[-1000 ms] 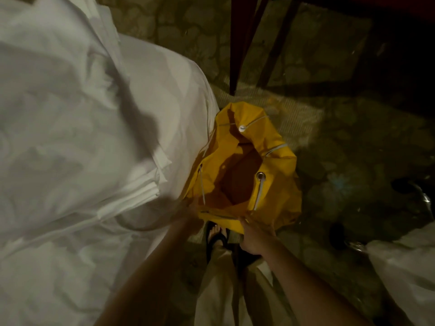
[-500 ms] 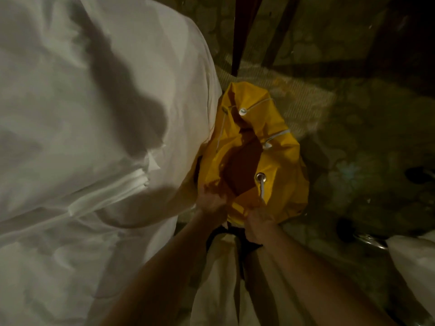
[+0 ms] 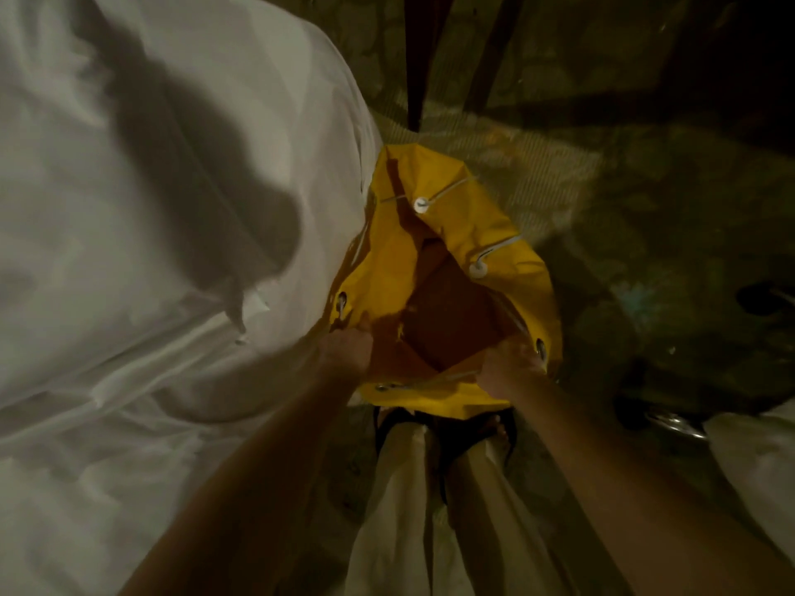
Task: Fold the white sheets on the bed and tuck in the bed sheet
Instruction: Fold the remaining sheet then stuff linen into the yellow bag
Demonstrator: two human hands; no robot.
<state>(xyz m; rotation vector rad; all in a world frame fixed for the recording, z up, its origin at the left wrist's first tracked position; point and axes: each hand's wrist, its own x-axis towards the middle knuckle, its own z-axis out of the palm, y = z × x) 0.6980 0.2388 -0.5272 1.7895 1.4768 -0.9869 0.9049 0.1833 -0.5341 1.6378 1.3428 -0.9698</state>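
Both hands hold the yellow bag open — the sheets lie off to the left

The left hand (image 3: 349,350) and right hand (image 3: 512,363) are each closed on the near rim of the yellow bag (image 3: 486,234), spreading its mouth beside the bed's right edge. The white sheets (image 3: 142,320) lie on the bed (image 3: 301,101), their folded edge running leftward — nearer the left hand, which would probably reach first.

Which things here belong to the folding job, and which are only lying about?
For the job:
white sheets on the bed
left hand and right hand, both gripping the rim of the yellow bag

Lying about:
woven mat
dark furniture leg
white cloth at the right edge
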